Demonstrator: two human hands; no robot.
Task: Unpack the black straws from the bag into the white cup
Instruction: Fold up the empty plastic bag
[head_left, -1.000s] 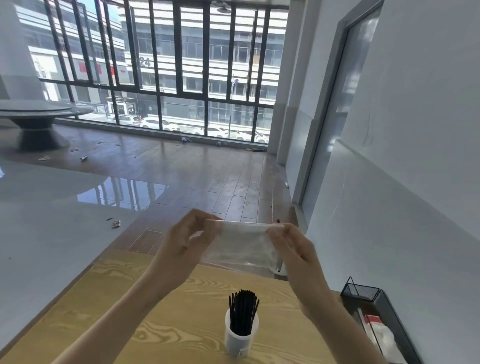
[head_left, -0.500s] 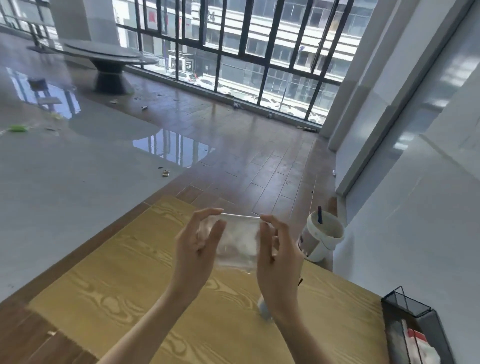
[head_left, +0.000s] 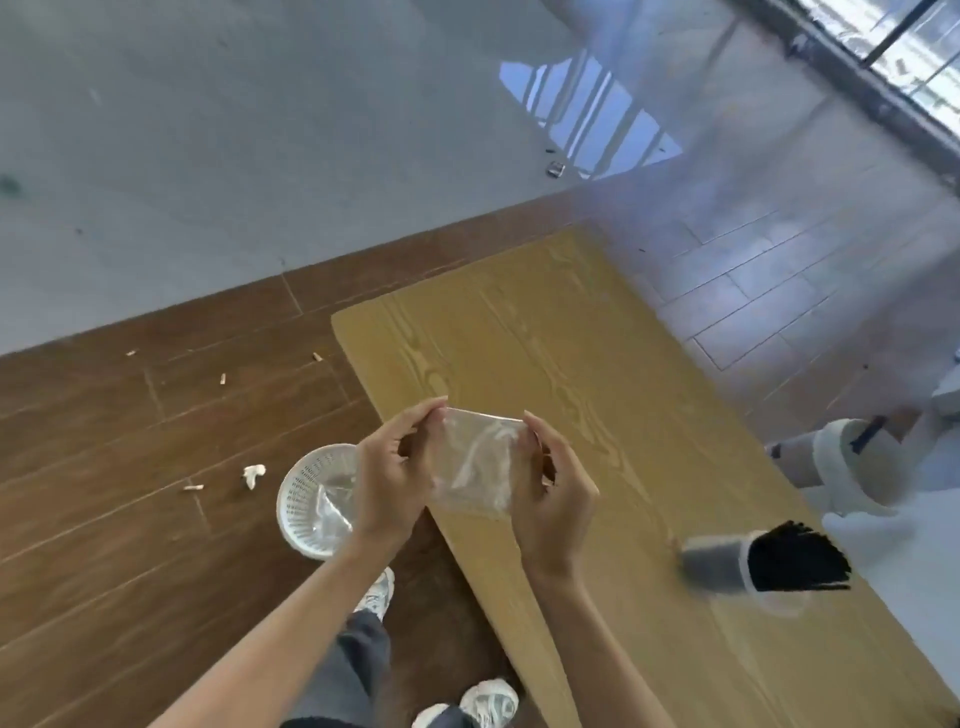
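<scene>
I note the left hand (head_left: 387, 483) with fingers curled, thumb and fingertips pinching the left edge of the clear bag (head_left: 475, 465). The right hand (head_left: 553, 491) mirrors it, fingers curled and pinching the bag's right edge. The bag hangs stretched between the two hands, crumpled and transparent; I see no straws inside it. It is held above the near-left edge of the wooden table (head_left: 545, 332), not touching the surface.

The black straws (head_left: 795, 558) stand bunched in the white cup (head_left: 717, 566), which sits on the table to the right of the hands, well apart from them. The cup is blurred, so I cannot tell its rim detail.

On the brown floor (head_left: 130, 493), just beside and partly behind the left hand, I record a white slotted basket (head_left: 304, 499) holding clear plastic. Beyond the table's right edge stands a white bucket (head_left: 852, 467), also blurred. The person's shoes (head_left: 488, 701) show below.
</scene>
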